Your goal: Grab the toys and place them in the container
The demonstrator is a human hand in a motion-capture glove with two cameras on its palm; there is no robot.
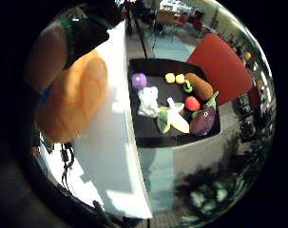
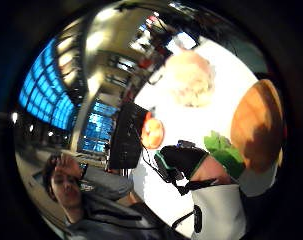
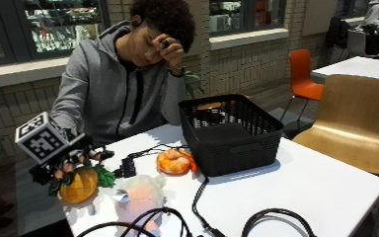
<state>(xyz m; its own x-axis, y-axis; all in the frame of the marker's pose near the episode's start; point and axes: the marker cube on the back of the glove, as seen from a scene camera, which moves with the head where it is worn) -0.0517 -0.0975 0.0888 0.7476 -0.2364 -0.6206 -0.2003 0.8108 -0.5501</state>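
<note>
Between my gloved hand [image 3: 68, 165] and the black basket [image 3: 232, 133] lay a pink plush toy [image 3: 140, 195], an orange toy [image 3: 174, 162] and cables [image 3: 199, 197]; the basket's top stood open.

Orange toys, black basket, white worktop

A black-gloved right hand [image 3: 68, 165] is showing against an orange pumpkin toy [image 3: 79, 186] with green leaves [image 3: 104, 177]; an orange-and-white striped shrimp toy [image 3: 174, 162] is lying on the white worktop [image 3: 308, 187] beside a black lattice-patterned container [image 3: 232, 133], and a pale pink plush toy [image 3: 140, 195] is sitting nearer the camera.
</note>
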